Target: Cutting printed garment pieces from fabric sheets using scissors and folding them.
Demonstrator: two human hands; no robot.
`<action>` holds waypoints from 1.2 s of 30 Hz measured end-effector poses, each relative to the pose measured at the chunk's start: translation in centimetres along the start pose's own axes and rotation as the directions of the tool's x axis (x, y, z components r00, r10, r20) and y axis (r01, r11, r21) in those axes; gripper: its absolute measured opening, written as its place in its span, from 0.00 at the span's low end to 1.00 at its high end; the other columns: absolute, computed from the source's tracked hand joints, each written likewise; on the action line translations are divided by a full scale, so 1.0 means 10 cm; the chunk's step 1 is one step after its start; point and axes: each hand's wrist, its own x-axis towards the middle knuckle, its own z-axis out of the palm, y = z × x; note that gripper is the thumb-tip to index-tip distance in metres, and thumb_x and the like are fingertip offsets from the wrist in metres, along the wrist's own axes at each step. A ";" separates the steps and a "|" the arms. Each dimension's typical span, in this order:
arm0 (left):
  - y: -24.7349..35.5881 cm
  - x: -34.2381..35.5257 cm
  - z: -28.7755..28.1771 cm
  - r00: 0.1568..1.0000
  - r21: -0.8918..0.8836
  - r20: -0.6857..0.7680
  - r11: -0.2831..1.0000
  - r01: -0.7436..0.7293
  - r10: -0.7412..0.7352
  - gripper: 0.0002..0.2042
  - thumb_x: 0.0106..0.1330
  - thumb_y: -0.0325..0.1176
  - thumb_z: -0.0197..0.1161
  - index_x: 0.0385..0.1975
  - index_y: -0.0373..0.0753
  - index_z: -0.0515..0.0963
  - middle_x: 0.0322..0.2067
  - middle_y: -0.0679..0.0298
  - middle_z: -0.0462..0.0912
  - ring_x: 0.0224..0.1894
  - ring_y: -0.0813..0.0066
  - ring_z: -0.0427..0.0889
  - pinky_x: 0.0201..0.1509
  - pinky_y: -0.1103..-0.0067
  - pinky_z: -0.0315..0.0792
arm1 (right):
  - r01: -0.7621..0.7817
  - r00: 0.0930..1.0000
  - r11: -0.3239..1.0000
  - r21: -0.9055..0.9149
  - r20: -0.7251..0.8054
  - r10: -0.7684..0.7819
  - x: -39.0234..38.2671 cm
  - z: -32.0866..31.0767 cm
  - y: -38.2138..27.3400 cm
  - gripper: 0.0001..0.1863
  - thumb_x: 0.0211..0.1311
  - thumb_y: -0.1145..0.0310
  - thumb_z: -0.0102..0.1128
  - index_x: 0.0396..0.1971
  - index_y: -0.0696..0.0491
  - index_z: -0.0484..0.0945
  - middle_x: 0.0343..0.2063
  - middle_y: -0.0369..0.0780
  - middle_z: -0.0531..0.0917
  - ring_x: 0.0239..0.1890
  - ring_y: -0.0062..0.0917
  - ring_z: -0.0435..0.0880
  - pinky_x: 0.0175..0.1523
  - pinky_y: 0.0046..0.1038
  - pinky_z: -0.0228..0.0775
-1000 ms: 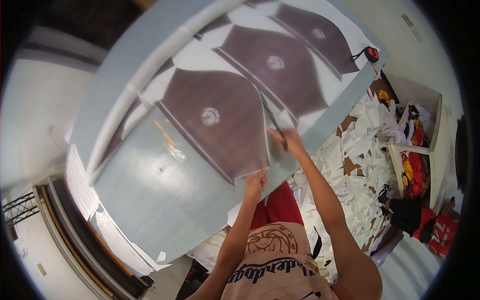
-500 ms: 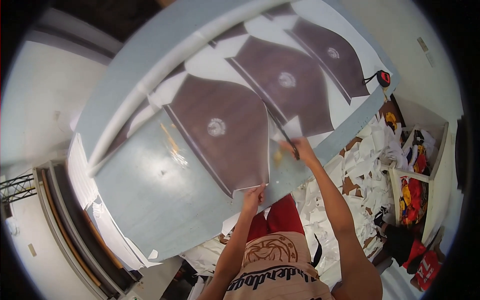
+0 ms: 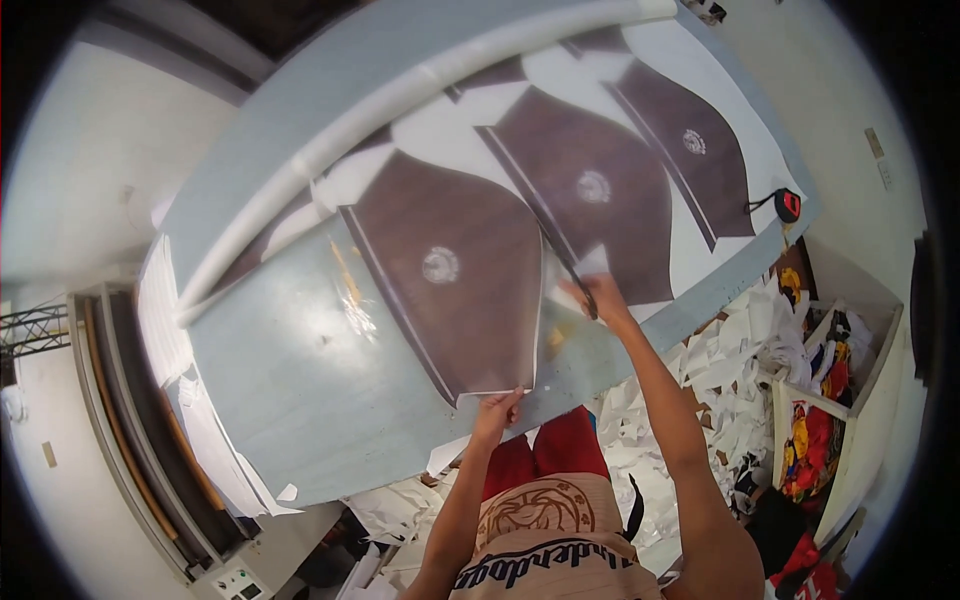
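Observation:
A wide white sheet printed with dark brown garment-shaped panels lies over the pale blue-grey table [image 3: 290,420]. My left hand [image 3: 497,414] pinches the lower edge of the nearest brown panel [image 3: 440,320], close to the table's front edge. In my right hand [image 3: 604,302] is a pair of scissors [image 3: 566,262], its long dark blades pointing up and left at the gap between that panel and the middle panel [image 3: 615,215]. The panel's right edge is loose from the sheet below the blades. A third brown panel [image 3: 690,145] lies farther right.
A white roll [image 3: 390,100] stretches along the table's far side. A red and black tape measure [image 3: 788,205] sits at the right corner. White scraps [image 3: 640,400] cover the floor at right, beside a bin of coloured cloth [image 3: 825,430]. A long roller machine [image 3: 150,430] stands at left.
The whole view has shifted and turned slightly. Both hands keep their holds, and the scissors stay at nearly the same place along the panel's edge.

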 end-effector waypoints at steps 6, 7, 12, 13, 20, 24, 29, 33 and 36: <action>0.06 -0.05 -0.01 1.000 0.038 -0.026 0.999 -0.010 0.011 0.14 0.68 0.44 0.69 0.25 0.44 0.80 0.16 0.74 0.73 0.17 0.85 0.70 0.21 0.84 0.56 | 0.000 0.998 1.000 0.022 0.069 -0.001 0.13 -0.07 -0.13 0.28 0.52 0.48 0.79 0.11 0.50 0.71 0.10 0.31 0.70 0.10 0.14 0.68 0.16 0.21 0.59; 0.07 -0.04 -0.02 1.000 0.032 -0.031 0.999 -0.002 0.003 0.14 0.69 0.43 0.68 0.23 0.44 0.80 0.16 0.73 0.74 0.17 0.84 0.70 0.21 0.83 0.57 | 0.021 0.997 1.000 -0.016 0.068 -0.020 0.17 -0.09 -0.15 0.28 0.52 0.49 0.79 0.12 0.50 0.72 0.10 0.31 0.71 0.10 0.14 0.68 0.16 0.21 0.58; 0.06 -0.03 -0.04 0.999 0.038 -0.047 0.999 -0.013 0.015 0.18 0.67 0.45 0.70 0.17 0.45 0.76 0.15 0.73 0.74 0.16 0.84 0.70 0.21 0.83 0.56 | 0.067 0.993 0.991 -0.116 0.107 -0.055 0.36 -0.23 -0.25 0.26 0.52 0.49 0.79 0.13 0.52 0.74 0.10 0.31 0.71 0.10 0.14 0.67 0.18 0.22 0.59; 0.08 -0.02 -0.02 0.998 0.044 -0.058 0.999 -0.013 0.015 0.19 0.67 0.45 0.70 0.16 0.45 0.75 0.15 0.73 0.73 0.16 0.84 0.70 0.21 0.82 0.56 | 0.095 0.989 0.985 -0.141 0.124 -0.078 0.40 -0.28 -0.29 0.27 0.53 0.49 0.79 0.13 0.53 0.75 0.10 0.31 0.71 0.10 0.14 0.67 0.18 0.22 0.59; 0.09 -0.01 -0.09 0.997 0.040 -0.073 0.999 -0.023 0.026 0.20 0.68 0.46 0.69 0.16 0.44 0.75 0.15 0.71 0.75 0.17 0.84 0.70 0.21 0.82 0.57 | 0.138 0.967 0.960 -0.244 0.243 -0.077 0.61 -0.45 -0.43 0.28 0.56 0.49 0.76 0.13 0.54 0.73 0.11 0.31 0.71 0.11 0.14 0.67 0.19 0.22 0.59; 0.09 -0.03 -0.08 0.995 0.006 -0.079 0.998 -0.056 0.056 0.18 0.68 0.45 0.69 0.18 0.43 0.77 0.16 0.71 0.75 0.17 0.84 0.71 0.21 0.82 0.59 | 0.111 0.948 0.985 -0.133 0.313 -0.065 0.73 -0.47 -0.57 0.27 0.57 0.49 0.75 0.15 0.53 0.73 0.11 0.31 0.71 0.11 0.14 0.68 0.18 0.21 0.58; 0.18 -0.01 -0.02 0.985 0.025 -0.172 1.000 -0.017 0.021 0.16 0.67 0.42 0.70 0.21 0.40 0.81 0.15 0.70 0.75 0.18 0.82 0.73 0.23 0.81 0.65 | 0.039 0.946 0.968 -0.249 0.322 0.045 1.04 -0.48 -0.79 0.25 0.58 0.51 0.76 0.16 0.53 0.73 0.11 0.31 0.71 0.12 0.14 0.69 0.18 0.21 0.59; 0.26 0.06 0.03 0.976 0.006 -0.215 1.000 -0.017 0.018 0.17 0.65 0.43 0.72 0.18 0.40 0.79 0.14 0.69 0.76 0.16 0.81 0.73 0.22 0.81 0.63 | 0.118 0.917 0.973 -0.197 0.397 -0.031 1.31 -0.43 -0.96 0.26 0.57 0.48 0.76 0.17 0.53 0.76 0.10 0.30 0.70 0.11 0.13 0.68 0.17 0.21 0.58; 0.26 0.04 0.09 0.965 0.006 -0.261 1.000 0.003 -0.001 0.19 0.64 0.44 0.73 0.17 0.39 0.80 0.13 0.69 0.74 0.16 0.81 0.73 0.22 0.80 0.64 | 0.131 0.909 0.964 -0.233 0.415 -0.024 1.51 -0.31 -0.96 0.26 0.56 0.47 0.76 0.17 0.54 0.76 0.10 0.30 0.71 0.10 0.13 0.68 0.16 0.20 0.58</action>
